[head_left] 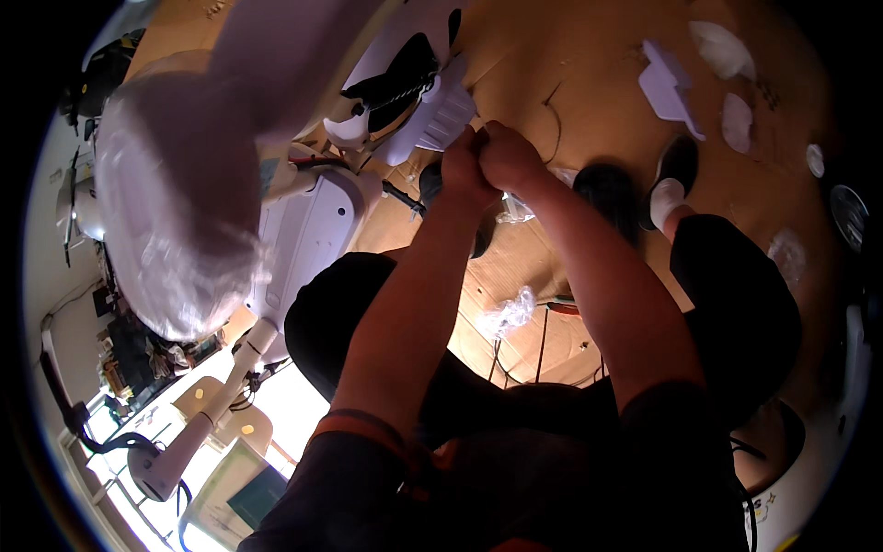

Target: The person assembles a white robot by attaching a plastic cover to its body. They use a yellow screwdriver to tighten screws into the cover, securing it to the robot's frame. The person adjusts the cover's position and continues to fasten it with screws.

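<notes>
My left hand (pixel 467 170) and my right hand (pixel 509 158) meet side by side in front of me, with fingers curled in. What they grip, if anything, is hidden by the hands themselves. Just beyond the knuckles is a pale ribbed plastic panel (pixel 437 118), part of a large pale lilac vehicle-like body. Whether my fingers touch that panel I cannot tell. Beside it sits a black opening (pixel 405 81) with a twisted cord or spring across it. A long pale casing (pixel 317 225) with a dark bolt hole lies left of my left forearm.
A bulky plastic-wrapped part (pixel 175 207) fills the left. A white tube (pixel 216 409) stands below it. On the cardboard-covered floor lie a loose pale plastic piece (pixel 670 90), white wrapping (pixel 722 51), crumpled clear plastic (pixel 509 315) and a red-handled tool (pixel 563 309). A shoe (pixel 677 170) is at right.
</notes>
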### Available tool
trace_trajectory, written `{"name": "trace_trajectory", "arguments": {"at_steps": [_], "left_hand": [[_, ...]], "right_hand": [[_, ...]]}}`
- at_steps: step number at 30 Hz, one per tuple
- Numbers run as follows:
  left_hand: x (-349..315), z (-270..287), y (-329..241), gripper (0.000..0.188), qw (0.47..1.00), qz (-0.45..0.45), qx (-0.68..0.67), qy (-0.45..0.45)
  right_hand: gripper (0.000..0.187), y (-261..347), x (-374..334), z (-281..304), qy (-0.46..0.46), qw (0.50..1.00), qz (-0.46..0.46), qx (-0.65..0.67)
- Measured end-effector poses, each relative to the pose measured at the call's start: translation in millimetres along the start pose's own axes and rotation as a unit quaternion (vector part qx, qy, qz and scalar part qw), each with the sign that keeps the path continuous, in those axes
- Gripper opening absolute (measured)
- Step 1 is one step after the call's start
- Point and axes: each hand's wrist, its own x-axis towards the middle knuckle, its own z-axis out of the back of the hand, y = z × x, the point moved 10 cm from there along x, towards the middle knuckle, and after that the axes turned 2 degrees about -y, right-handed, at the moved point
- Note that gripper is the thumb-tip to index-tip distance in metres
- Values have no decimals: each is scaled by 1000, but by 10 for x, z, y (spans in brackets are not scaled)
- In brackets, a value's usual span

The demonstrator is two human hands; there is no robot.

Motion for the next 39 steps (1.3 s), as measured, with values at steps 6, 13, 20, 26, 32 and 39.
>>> {"name": "trace_trajectory", "arguments": {"at_steps": [6, 13, 20, 26, 32, 39], "left_hand": [[-594, -524, -438, 37, 792, -248, 539, 147], [-1671, -1123, -150, 37, 987, 14, 149, 62], [-1959, -1053, 404, 36, 992, 35, 102, 59], [-2068, -1373, 935, 36, 988, 43, 147, 23], [-1733, -1183, 870, 24, 965, 31, 253, 63], [-1708, -1319, 697, 20, 904, -49, 417, 80]], "right_hand": [[43, 1105, -689, 464, 6, 984, 128, -124], [41, 1682, -1419, 912, 2, 977, 199, -69], [36, 1595, -2126, 1321, -28, 975, 215, -52], [34, 1437, -2508, 1596, -68, 969, 178, -155], [22, 1388, -2705, 1933, -101, 981, 117, -117], [40, -470, -2405, 1953, -71, 762, -208, 609]]}}
